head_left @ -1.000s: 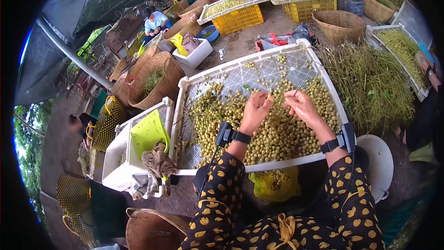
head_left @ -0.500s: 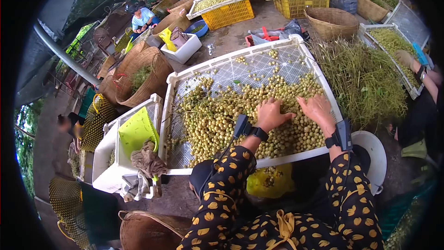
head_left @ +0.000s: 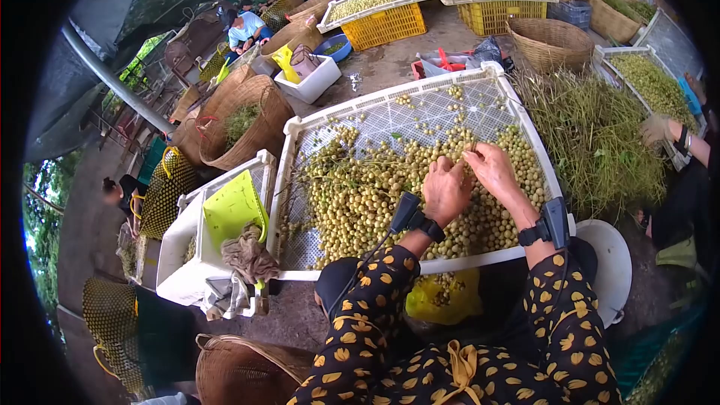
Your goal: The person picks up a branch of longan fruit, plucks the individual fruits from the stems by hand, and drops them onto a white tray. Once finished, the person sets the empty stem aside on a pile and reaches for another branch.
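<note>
The left hand (head_left: 448, 189) and right hand (head_left: 493, 171) are close together, fingers curled nearly closed, maybe to pick at something I cannot make out, over the right side of the round fruits (head_left: 360, 206), which the white tray's (head_left: 390, 99) rim stops from rolling off.
</note>
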{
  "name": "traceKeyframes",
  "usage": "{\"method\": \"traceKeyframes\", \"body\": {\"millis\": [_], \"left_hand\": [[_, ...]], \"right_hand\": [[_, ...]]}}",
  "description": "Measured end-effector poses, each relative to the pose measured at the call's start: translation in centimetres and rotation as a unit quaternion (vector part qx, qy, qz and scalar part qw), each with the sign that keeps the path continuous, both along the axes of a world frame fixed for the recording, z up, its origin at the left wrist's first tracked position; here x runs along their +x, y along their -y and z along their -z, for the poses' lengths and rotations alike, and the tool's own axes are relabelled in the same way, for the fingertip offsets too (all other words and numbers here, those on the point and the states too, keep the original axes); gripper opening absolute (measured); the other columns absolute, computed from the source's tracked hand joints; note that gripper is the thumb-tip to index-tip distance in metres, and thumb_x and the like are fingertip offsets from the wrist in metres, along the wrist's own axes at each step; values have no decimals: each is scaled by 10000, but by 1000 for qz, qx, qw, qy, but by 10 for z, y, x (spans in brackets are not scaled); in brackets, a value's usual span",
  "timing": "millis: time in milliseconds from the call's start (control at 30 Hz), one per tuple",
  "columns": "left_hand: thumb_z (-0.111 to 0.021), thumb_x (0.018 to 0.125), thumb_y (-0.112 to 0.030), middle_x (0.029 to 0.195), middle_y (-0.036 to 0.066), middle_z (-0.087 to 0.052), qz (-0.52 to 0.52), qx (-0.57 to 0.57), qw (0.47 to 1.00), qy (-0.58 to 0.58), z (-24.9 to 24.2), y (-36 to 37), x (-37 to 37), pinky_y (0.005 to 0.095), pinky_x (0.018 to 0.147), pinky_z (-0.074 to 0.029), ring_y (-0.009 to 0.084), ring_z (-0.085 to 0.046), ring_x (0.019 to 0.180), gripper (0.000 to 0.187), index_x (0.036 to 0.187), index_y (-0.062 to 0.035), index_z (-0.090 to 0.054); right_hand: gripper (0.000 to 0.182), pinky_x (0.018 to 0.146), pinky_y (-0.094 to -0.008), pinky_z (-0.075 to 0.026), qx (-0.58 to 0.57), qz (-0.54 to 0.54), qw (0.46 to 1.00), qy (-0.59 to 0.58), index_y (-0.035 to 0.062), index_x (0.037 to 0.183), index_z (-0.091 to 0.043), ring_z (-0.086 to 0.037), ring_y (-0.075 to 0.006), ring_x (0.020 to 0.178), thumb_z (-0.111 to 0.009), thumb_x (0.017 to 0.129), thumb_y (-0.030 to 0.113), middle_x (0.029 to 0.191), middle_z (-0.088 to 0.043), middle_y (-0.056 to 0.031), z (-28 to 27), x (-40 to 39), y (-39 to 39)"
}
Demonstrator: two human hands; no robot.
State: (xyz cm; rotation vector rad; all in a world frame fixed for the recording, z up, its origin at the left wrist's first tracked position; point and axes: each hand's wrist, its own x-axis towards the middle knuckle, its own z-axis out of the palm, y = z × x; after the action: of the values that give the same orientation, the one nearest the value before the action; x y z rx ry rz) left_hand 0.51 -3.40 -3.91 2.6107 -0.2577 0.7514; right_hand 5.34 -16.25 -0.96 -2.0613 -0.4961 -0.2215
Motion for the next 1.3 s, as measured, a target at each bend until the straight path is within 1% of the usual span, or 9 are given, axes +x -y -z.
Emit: {"method": "traceKeyframes", "body": {"millis": [200, 367, 567, 700, 733, 833, 867, 1100, 1300], "left_hand": [[-627, 781, -102, 776, 124, -639, -34, -36, 999, 15, -22, -1, -4, 398, 678, -521, 276, -637, 696, 103, 848, -27, -605], [-672, 751, 2, 829, 107, -625, 13, -335, 942, 18, -46, -3, -8, 277, 581, -513, 168, -640, 681, 354, 1072, -25, -525], [-650, 770, -22, 816, 100, -620, 53, -224, 973, 11, -49, -6, -6, 305, 553, -499, 180, -615, 641, 228, 986, 4, -581], [-610, 815, -70, 557, 33, -540, 27, -401, 914, -52, -31, -21, 7, 290, 505, -419, 95, -485, 530, 110, 738, 7, -590], [-600, 851, -102, 562, -6, -520, 38, -483, 871, -80, -38, -27, 12, 245, 480, -374, 47, -416, 522, 185, 690, -13, -591], [-600, 892, -173, 587, -70, -511, 39, -646, 751, -128, -64, -40, 12, 185, 456, -336, 1, -410, 514, 250, 651, -106, -582], [-596, 879, -188, 754, -48, -593, 74, -661, 733, -141, -70, -47, 9, 187, 501, -431, 45, -556, 628, 91, 844, -108, -618], [-601, 886, -218, 672, -66, -548, 66, -679, 720, -132, -89, -63, 2, 190, 456, -378, 29, -498, 547, 143, 781, -120, -600], [-581, 885, -166, 760, -12, -594, 53, -778, 621, -86, -82, -68, 5, 235, 551, -464, 88, -564, 623, 101, 820, -89, -585]], "right_hand": [[206, 518, -311, -432, 126, -21, 992, 0, -15, 748, -591, -565, -234, 568, -641, 829, 167, 651, -583, -115, -26, -13, -7], [178, 514, -182, -423, 358, -76, 915, -170, 1, 797, -623, -514, -28, 577, -624, 872, 163, 663, -580, 2, -52, -15, -4], [204, 547, -206, -441, 281, -90, 947, -125, -8, 941, -632, -516, -71, 581, -649, 846, 172, 696, -588, -15, -46, -19, -4], [420, 648, -259, -468, 191, -66, 979, -10, -2, 1115, -567, -531, -102, 756, -698, 804, 247, 939, -592, -66, -39, -19, -10], [724, 781, -304, -474, 142, -79, 986, -47, 27, 1320, -399, -521, -174, 1015, -739, 757, 329, 1197, -507, -146, -42, -17, -7], [870, 885, -309, -473, 202, -107, 967, -109, 43, 1431, -178, -492, -191, 1121, -724, 788, 253, 1320, -413, -181, -21, -8, -8], [972, 973, -340, -427, 224, -165, 938, -207, 59, 1451, -72, -373, -237, 1262, -737, 771, 256, 1391, -323, -210, -20, -5, -7], [936, 956, -320, -428, 245, -282, 877, -301, 31, 1422, -192, -505, -187, 1128, -789, 714, 164, 1268, -482, -145, -2, -25, -45], [380, 788, -287, -485, 223, -261, 904, -255, 12, 1098, -570, -600, -143, 892, -715, 755, 87, 981, -635, -49, 7, -26, -49]]}}
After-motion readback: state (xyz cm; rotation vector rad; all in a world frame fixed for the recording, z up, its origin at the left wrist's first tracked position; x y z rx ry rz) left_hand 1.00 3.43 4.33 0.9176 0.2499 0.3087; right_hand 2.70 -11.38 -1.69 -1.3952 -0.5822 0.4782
